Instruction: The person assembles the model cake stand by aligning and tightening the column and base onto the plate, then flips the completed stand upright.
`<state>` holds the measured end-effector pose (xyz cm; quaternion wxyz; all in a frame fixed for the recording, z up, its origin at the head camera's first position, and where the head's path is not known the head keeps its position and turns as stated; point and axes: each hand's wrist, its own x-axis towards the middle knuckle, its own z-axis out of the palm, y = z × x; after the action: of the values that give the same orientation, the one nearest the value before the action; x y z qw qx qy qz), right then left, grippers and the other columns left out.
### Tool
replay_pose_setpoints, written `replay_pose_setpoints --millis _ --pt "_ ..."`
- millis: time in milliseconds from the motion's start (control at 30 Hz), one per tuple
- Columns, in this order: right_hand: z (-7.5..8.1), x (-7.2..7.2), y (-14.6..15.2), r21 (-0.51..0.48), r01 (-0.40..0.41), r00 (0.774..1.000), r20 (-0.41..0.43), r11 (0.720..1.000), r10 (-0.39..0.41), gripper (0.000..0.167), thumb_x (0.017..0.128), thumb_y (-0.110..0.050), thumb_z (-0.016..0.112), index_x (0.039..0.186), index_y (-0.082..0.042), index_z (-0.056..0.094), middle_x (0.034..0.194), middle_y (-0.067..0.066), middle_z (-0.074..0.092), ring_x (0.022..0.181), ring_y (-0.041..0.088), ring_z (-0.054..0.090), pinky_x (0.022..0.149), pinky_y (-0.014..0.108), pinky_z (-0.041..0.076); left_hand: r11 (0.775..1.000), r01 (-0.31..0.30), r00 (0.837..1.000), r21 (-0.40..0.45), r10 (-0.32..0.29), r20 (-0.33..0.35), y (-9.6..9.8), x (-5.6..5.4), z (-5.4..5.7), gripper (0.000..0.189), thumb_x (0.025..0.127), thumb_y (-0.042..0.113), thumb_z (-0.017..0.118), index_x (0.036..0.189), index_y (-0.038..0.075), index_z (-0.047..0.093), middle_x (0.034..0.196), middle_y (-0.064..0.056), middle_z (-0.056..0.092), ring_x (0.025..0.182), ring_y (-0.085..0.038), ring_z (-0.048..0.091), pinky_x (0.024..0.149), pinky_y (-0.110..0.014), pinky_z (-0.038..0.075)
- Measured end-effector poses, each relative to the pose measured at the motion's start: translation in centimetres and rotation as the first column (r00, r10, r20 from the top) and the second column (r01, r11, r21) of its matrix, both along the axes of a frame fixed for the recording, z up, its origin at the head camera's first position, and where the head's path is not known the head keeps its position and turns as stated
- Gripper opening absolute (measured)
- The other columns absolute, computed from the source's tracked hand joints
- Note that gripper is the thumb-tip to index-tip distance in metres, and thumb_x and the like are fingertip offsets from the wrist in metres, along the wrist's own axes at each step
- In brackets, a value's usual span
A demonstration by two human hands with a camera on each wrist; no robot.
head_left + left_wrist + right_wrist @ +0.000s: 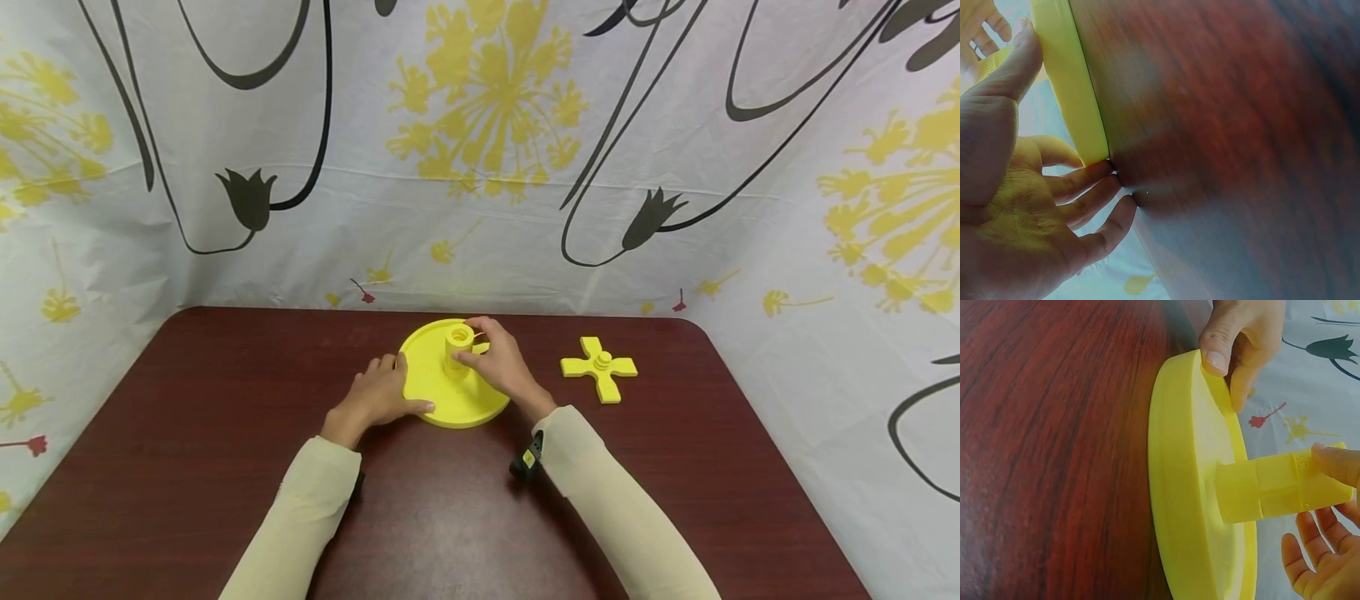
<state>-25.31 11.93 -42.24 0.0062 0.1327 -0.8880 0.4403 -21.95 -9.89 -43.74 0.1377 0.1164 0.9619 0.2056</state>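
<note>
A yellow round plate with a raised rim [457,410] lies on the dark table near its far edge. From its middle rises a yellow hollow post [458,343], with faint markings on its side in the right wrist view. My left hand [375,392] holds the plate's left side, the thumb [1216,359] on the rim and fingers spread around the edge. The right hand [501,362] pinches the upper part of the post [1275,484] between thumb and fingers. To the right lies a yellow four-armed cross [606,383] with a short round stub at its centre.
The reddish-brown table [187,467] has rounded far corners. A white sheet [330,150] with yellow and dark flower prints hangs behind it and along the sides.
</note>
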Motion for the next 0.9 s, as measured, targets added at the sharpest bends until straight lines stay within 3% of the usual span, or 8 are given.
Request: replay_pose_setpoints --millis 233,467,900 --pt "0.30 0.00 0.38 -0.011 -0.061 0.998 0.017 0.998 0.061 0.064 0.088 -0.018 0.076 0.145 -0.008 0.048 0.144 0.011 0.051 0.131 0.033 0.050 0.100 0.047 0.048 1.000 -0.005 1.000 0.010 0.005 0.016 0.07 0.06 0.06 0.108 0.085 0.055 0.071 0.154 -0.010 0.019 0.152 -0.029 0.032 0.139 -0.044 0.031 0.110 -0.061 0.029" --pt "0.45 -0.13 0.65 -0.048 -0.127 0.992 -0.011 0.991 0.126 0.056 0.091 -0.005 0.070 0.143 -0.002 0.049 0.136 0.016 0.057 0.126 0.030 0.054 0.099 0.047 0.049 1.000 -0.001 1.000 0.009 0.001 0.005 0.09 0.08 0.04 0.109 0.085 0.056 0.071 0.154 -0.010 0.019 0.152 -0.029 0.033 0.138 -0.044 0.032 0.109 -0.061 0.030" --pt "0.40 -0.03 0.48 0.006 -0.063 0.998 -0.014 0.998 0.063 0.055 0.089 -0.013 0.075 0.140 -0.006 0.053 0.132 0.013 0.060 0.118 0.029 0.059 0.092 0.041 0.053 1.000 0.000 1.000 0.006 0.000 0.010 0.05 0.01 0.13 0.109 0.085 0.057 0.071 0.154 -0.010 0.019 0.152 -0.029 0.031 0.139 -0.045 0.031 0.110 -0.061 0.029"
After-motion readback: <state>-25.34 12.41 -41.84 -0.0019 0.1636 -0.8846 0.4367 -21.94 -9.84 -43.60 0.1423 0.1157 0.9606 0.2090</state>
